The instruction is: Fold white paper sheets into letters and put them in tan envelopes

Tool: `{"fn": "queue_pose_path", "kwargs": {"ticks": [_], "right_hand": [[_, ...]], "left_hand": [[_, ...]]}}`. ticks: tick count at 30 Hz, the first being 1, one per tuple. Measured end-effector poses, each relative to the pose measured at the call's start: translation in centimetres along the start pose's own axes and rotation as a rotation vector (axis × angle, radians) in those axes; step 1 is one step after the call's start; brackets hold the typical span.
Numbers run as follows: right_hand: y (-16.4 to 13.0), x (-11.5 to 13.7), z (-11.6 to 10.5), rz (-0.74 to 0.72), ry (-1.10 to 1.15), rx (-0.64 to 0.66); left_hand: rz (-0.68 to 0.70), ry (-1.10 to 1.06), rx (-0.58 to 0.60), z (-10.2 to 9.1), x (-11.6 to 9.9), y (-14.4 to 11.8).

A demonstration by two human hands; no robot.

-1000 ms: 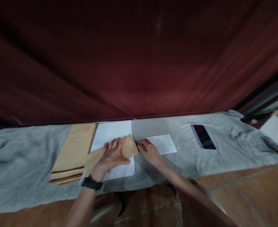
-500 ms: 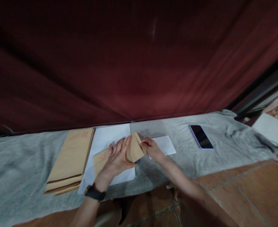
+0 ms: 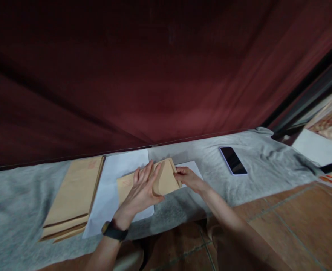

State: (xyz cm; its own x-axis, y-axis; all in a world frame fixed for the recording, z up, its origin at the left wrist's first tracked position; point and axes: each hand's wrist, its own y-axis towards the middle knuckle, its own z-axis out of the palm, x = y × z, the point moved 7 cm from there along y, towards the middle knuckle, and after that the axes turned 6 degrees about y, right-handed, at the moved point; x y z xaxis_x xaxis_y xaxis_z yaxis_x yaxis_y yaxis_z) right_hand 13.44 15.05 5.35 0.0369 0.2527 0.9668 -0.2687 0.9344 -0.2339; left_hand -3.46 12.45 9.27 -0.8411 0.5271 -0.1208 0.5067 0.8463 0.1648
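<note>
Hands (image 3: 143,190) on brown envelope (image 3: 166,180), print unreadable

Both forearms are bare, without sleeves. The left hand (image 3: 141,191) has a black watch (image 3: 113,231) on its wrist, lower middle of the frame. The right hand (image 3: 188,178) wears nothing.

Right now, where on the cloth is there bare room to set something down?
Bare grey cloth lies left of the envelope stack, and between small white paper and phone. Around both hands it is crowded.
</note>
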Motion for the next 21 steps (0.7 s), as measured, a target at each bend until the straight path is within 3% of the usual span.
{"fn": "queue_pose_path", "kwargs": {"ticks": [5, 13, 21], "right_hand": [[0.2, -0.8, -0.9, 0.004, 0.074, 0.103], [-0.2, -0.6, -2.2, 0.041, 0.126, 0.110], [-0.9, 0.0, -1.5, -0.036, 0.129, 0.151]], "left_hand": [[0.023, -0.030, 0.056, 1.5, -0.4, 1.0], [0.021, -0.088, 0.016, 0.3, -0.7, 1.1], [0.043, -0.068, 0.026, 1.1, -1.7, 1.2]]}}
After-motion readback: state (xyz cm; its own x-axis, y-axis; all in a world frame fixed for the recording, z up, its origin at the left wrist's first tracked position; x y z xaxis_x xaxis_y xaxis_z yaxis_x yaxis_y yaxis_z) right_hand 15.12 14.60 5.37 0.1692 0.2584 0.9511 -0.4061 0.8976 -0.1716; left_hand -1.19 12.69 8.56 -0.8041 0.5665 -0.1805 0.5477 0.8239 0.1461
